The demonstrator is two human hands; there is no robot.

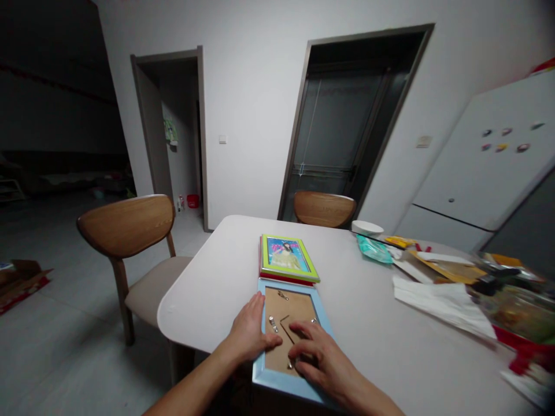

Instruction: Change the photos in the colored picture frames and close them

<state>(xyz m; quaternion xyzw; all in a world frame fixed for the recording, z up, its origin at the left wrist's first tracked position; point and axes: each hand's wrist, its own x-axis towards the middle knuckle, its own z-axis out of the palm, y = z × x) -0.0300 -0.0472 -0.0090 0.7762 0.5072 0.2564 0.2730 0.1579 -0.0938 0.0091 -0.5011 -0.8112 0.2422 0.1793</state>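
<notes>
A light blue picture frame [277,378] lies face down at the table's near edge, its brown backing board [295,306] upward. Small metal clips sit around the board, among them one on the left [273,324]. On the board rests a thin, L-shaped dark rod [287,331]. My left hand [250,329] lies open across the frame's left side, thumb stretched over the board. Over the lower right part hovers or rests my right hand [318,355], fingers bent but apart, close to the rod's lower end and the bottom clip [290,365]. Whether its fingertips touch these I cannot tell.
Beyond the blue frame lies a stack of picture frames, a green one [312,267] with a picture on top. The white table's [364,323] right side carries white paper [442,303], a teal packet [373,248], a bowl [366,227] and clutter. Wooden chairs [130,225] stand around it.
</notes>
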